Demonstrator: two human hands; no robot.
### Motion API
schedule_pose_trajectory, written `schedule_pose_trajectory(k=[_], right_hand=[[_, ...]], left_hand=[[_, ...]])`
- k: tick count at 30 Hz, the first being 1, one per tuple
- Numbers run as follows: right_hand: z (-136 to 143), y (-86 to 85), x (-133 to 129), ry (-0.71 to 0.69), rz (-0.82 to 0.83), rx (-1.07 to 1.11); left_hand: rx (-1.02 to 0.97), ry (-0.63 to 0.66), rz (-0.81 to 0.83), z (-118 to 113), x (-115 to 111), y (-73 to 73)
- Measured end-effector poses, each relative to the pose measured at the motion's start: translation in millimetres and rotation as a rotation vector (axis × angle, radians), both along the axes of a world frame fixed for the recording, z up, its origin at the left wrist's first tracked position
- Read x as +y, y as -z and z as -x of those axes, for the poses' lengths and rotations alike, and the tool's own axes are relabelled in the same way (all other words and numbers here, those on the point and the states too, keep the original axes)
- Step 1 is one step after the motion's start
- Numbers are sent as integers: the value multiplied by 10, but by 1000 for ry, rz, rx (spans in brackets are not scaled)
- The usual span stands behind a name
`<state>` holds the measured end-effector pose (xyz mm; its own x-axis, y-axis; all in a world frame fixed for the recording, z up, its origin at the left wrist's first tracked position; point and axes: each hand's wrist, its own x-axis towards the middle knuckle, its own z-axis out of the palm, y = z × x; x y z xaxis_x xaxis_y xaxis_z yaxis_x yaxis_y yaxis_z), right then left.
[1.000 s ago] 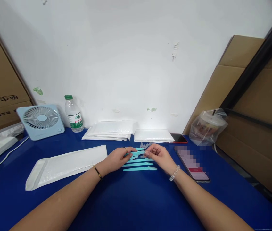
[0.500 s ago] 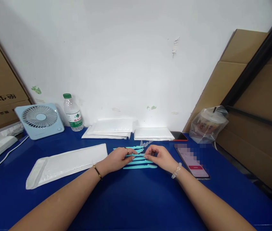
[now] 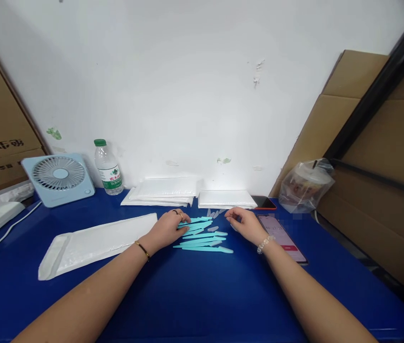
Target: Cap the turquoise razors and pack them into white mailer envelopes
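Several thin turquoise sticks with blade-like ends lie roughly side by side on the blue table. My left hand rests at the left ends of the upper sticks, its fingers curled and close together; what they pinch, if anything, is too small to name. To the right of the sticks, my right hand is held with thumb and forefinger pressed together, and what may be between them is too small to tell. Small translucent caps lie between the hands, just beyond the sticks.
A long white padded envelope lies at left. Behind are a blue fan, a bottle, white packet stacks and a dark phone. At right are a lit phone and a bagged cup.
My hands have moved apart, the left one leftward and the right one rightward. The stick that was between them is no longer held across both hands.
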<state>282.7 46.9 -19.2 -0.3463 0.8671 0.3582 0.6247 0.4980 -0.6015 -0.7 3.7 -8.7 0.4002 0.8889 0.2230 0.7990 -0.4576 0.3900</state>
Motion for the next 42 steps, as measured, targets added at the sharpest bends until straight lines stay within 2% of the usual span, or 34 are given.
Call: schedule_pose_trajectory(k=[4,10,16,20,27,33,42], right_hand=[[-2,55,33,-40,-28,-75],[238,78,-51,-196,-31,-156],[263,95,-50,-199,20,-196],[244,66,-69,-194,-14,-195],[214,-16,-105,-119,74,-30],[167,-36,-111,-131,120,2],[230,-44,-153,-176,153,21]], left_hand=[[39,24,-9,-15,1,17],[123,37,-22,-53,4,32],[131,26,3,-73,12,51],[78,8,58,-59,24,60],[-57,-30,93,-27,50,79],[-141,-66,146,-7,64,68],[-148,-42,135,-27,46,63]])
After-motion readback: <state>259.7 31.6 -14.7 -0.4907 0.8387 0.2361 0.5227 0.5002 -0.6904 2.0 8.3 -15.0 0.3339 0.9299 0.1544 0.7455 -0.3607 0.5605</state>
